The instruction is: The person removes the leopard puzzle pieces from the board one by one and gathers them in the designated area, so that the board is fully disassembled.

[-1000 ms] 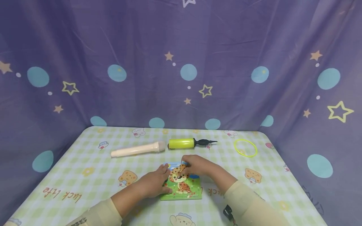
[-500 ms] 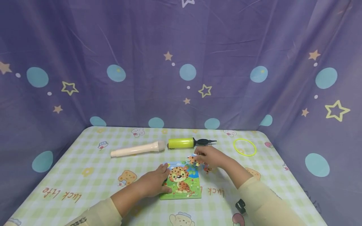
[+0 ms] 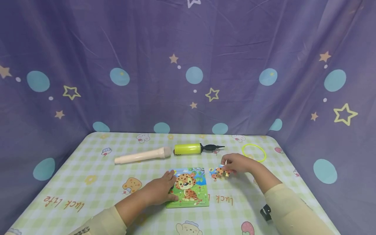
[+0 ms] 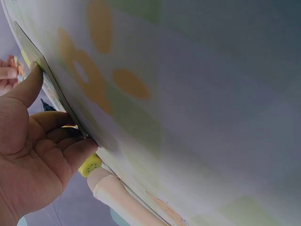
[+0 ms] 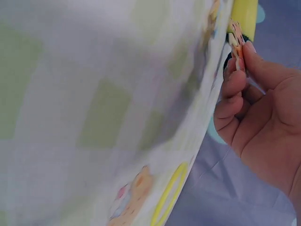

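Observation:
A square jigsaw puzzle [image 3: 188,186] with a cartoon leopard on a green field lies flat on the table. My left hand [image 3: 161,190] rests along its left edge, thumb on the picture and fingertips at the far left corner; the left wrist view shows these fingers [image 4: 80,149] right at the board's rim. To the right of the puzzle, my right hand [image 3: 238,163] pinches an orange spotted puzzle piece [image 3: 219,171] between thumb and fingers. Another loose puzzle piece [image 3: 214,176] lies below it, partly overlapped. In the right wrist view the pinched piece [image 5: 237,42] is seen edge-on.
Behind the puzzle lie a cream microphone-shaped tube [image 3: 142,156] and a yellow hand pump [image 3: 188,149] with a black nozzle. A thin yellow ring [image 3: 254,145] lies at the far right. A checked cloth [image 3: 97,182] covers the table; a purple curtain [image 3: 141,98] hangs behind.
My right hand has lifted off the puzzle's upper part and moved right with a spotted piece, uncovering the upper right corner. The left hand has stayed on the left edge.

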Demonstrator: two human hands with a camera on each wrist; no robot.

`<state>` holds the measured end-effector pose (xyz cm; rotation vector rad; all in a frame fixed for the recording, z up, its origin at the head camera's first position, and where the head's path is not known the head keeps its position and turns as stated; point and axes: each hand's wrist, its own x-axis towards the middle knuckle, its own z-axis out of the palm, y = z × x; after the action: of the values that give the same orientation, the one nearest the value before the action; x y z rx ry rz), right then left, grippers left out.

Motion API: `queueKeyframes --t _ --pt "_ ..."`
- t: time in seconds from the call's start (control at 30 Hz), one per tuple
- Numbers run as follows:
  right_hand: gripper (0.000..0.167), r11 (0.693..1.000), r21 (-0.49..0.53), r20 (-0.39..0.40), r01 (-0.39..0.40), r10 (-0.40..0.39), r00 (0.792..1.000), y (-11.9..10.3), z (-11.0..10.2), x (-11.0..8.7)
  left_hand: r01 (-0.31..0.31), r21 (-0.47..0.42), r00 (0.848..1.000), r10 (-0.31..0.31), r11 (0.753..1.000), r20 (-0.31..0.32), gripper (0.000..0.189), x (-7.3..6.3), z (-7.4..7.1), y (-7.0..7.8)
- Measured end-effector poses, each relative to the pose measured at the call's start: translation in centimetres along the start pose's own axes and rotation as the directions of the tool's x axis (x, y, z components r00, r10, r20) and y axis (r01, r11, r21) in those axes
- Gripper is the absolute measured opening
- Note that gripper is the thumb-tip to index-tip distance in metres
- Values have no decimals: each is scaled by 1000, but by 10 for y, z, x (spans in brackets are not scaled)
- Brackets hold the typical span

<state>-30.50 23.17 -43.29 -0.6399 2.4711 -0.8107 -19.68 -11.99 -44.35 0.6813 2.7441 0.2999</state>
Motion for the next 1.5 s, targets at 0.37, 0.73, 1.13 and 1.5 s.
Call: queueKeyframes --t 0.37,0.73,1.13,1.5 --pt "10 988 -23 -43 -154 153 987 24 6 -2 -5 3 1000 5 1000 0 87 0 2 0" --pt "13 975 -123 -103 -188 176 979 22 13 3 -14 7 1000 14 1000 -11 86 -2 -1 3" --pt "15 958 -224 -120 -178 154 981 17 14 2 -23 19 1000 24 1000 -21 87 -1 1 1" --pt "12 957 -277 -160 -87 43 986 -9 12 6 -16 20 1000 16 1000 -10 86 0 -1 1"
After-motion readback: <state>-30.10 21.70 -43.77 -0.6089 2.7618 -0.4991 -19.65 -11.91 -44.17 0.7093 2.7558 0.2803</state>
